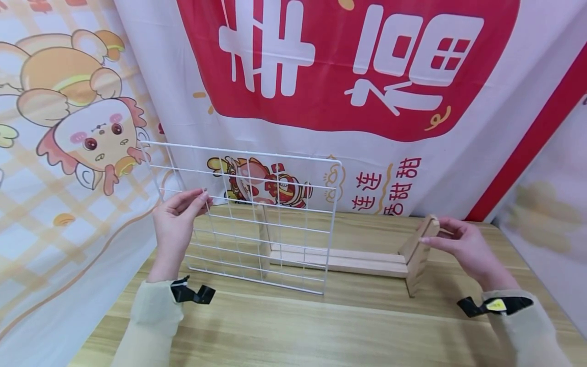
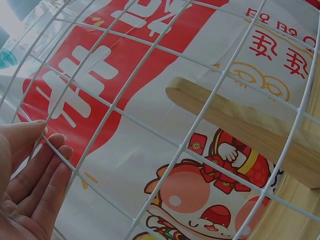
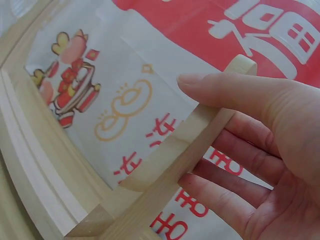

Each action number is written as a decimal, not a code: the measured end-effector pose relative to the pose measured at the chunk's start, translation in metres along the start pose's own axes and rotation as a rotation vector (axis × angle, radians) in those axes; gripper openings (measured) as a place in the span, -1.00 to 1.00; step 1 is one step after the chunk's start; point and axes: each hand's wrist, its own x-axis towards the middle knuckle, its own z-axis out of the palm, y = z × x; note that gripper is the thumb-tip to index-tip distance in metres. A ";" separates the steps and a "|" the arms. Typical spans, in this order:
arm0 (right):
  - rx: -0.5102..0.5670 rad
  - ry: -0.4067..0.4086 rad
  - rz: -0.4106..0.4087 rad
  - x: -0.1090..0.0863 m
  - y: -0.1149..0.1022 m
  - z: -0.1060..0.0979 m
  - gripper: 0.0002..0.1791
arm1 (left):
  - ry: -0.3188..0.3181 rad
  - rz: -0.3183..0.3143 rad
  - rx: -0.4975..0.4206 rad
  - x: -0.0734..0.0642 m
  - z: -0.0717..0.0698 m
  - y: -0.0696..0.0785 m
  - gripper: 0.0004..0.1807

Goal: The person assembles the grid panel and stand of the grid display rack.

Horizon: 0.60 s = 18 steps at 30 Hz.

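My left hand (image 1: 176, 221) pinches a white wire grid panel (image 1: 281, 181) by its left part, between thumb and fingers. The panel stands tilted in front of the left half of a wooden stand (image 1: 353, 262). In the left wrist view, thumb and fingertips of the left hand (image 2: 30, 180) meet at a wire, and a wooden upright (image 2: 235, 115) shows behind the mesh. My right hand (image 1: 468, 250) holds the stand's right end piece (image 1: 418, 262) near its top. Close up, the right thumb (image 3: 220, 90) lies over its edge, with the fingers on the other side.
The stand rests on a wood-grain table (image 1: 293, 331). A printed cloth backdrop (image 1: 463, 168) with red lettering hangs behind it. Another cloth (image 1: 27, 244) with cartoon figures closes off the left side, and a pale cloth (image 1: 550, 224) the right. Black straps circle both wrists.
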 end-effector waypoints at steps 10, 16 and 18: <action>0.184 -0.041 -0.087 -0.002 0.002 0.014 -0.65 | -0.005 -0.011 0.017 0.001 0.000 0.000 -0.73; 0.178 -0.051 -0.084 -0.001 0.004 0.016 -0.61 | -0.010 -0.015 0.023 0.001 -0.001 -0.001 -0.71; 0.165 -0.048 -0.079 -0.001 0.004 0.016 -0.61 | -0.010 -0.017 0.027 0.001 -0.002 -0.001 -0.71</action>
